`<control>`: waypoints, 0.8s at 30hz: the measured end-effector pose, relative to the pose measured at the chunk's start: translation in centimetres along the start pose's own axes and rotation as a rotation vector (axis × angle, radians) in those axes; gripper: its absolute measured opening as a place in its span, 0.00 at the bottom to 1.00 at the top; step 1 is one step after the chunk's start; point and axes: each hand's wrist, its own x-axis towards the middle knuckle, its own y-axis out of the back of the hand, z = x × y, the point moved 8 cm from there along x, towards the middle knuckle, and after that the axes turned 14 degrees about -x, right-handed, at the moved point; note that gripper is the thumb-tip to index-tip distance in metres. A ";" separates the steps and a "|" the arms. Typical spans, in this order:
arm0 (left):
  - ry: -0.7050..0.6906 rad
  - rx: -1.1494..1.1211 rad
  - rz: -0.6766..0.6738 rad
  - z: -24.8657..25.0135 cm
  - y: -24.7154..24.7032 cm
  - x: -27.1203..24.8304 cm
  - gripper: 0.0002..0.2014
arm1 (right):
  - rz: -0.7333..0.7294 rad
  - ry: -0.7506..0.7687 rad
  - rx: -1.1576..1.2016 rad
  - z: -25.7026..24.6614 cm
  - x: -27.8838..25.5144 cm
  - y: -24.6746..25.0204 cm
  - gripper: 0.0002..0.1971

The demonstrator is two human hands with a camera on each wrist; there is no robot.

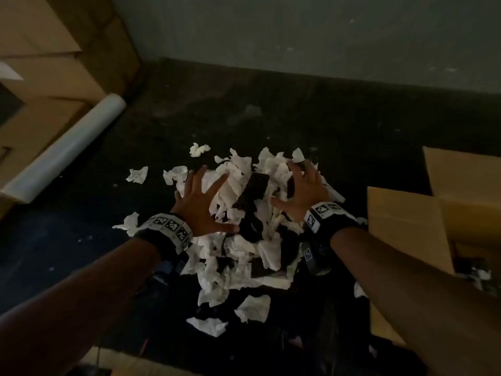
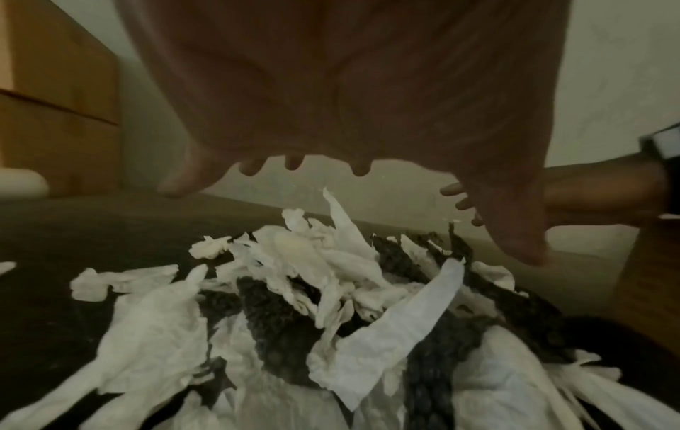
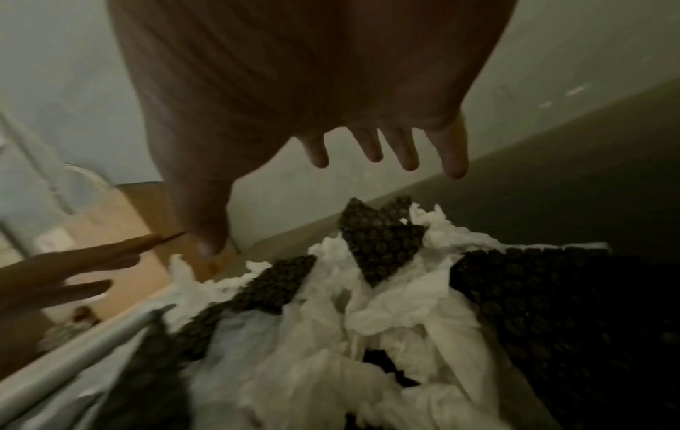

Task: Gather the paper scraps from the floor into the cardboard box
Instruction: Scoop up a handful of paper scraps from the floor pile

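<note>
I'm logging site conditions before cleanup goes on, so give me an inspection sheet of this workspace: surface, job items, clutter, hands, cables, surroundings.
Surface: dark floor, dusty, with small white flecks.
Job's things: heap of white paper scraps mixed with dark bubble-textured pieces; loose scraps lie apart on its left, such as one. The cardboard box stands open at the right, some scraps already inside.
Clutter: white roll lying at the left.
Hands: left hand and right hand spread wide, fingers straight, over the heap, gripping nothing.
Cables: nothing seen for certain; too dark near the bottom edge.
Surroundings: pale wall behind; stacked cardboard boxes at the left.
</note>
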 end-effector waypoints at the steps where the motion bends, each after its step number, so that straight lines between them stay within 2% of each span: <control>1: 0.002 0.021 -0.033 0.1 -0.5 0.7 0.68 | -0.039 -0.029 0.011 0.5 0.9 -0.4 0.62; 3: 0.011 0.047 -0.079 0.2 -1.7 2.4 0.71 | -0.112 -0.066 0.008 1.1 2.6 -1.1 0.69; 5: 0.014 0.059 -0.127 0.2 -3.3 3.9 0.72 | -0.203 -0.036 -0.006 1.2 4.2 -2.6 0.73; 7: 0.037 0.076 -0.181 0.1 -4.8 5.4 0.73 | -0.301 0.053 -0.029 0.3 5.4 -4.3 0.75; 12: 0.079 0.029 -0.280 -0.9 -9.1 7.7 0.71 | -0.436 0.274 -0.144 -2.6 6.8 -8.9 0.75; 15: 0.086 0.070 -0.248 -1.8 -10.4 7.8 0.72 | -0.430 0.321 -0.221 -3.5 6.5 -11.3 0.71; 18: 0.068 0.060 -0.187 -2.1 -10.7 7.7 0.67 | -0.369 0.299 -0.268 -3.9 6.5 -12.6 0.70; 21: 0.062 0.021 -0.118 -2.0 -10.1 7.2 0.67 | -0.303 0.285 -0.245 -4.0 6.6 -12.8 0.70; 24: 0.093 0.077 -0.021 -2.1 -9.5 6.0 0.67 | -0.281 0.290 -0.215 -3.8 6.6 -12.8 0.70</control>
